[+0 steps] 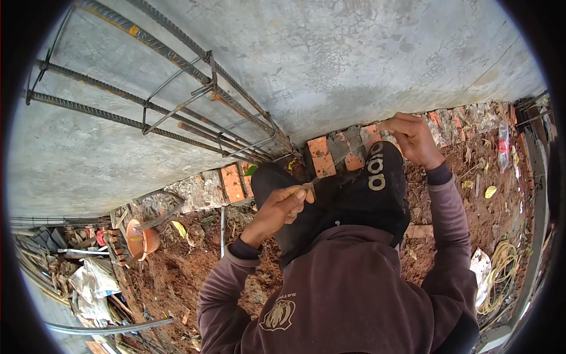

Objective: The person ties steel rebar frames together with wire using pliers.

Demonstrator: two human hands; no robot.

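My left hand is closed in a pinch above my left thigh, gripping one end of a thin strand, which could be string or wire. The strand runs up and right across my knees towards my right hand. That hand is raised beside my right knee, its fingers bent and pinched together around the strand's far part, which is hard to make out. Beneath the strand, orange bricks lie in a row along the foot of the grey wall. A cage of ribbed steel bars rises left of my knees.
An orange bucket sits on the reddish soil at left, near scattered scrap and a white sack. A plastic bottle lies at right, with coiled rope below it. A metal pipe crosses the lower left.
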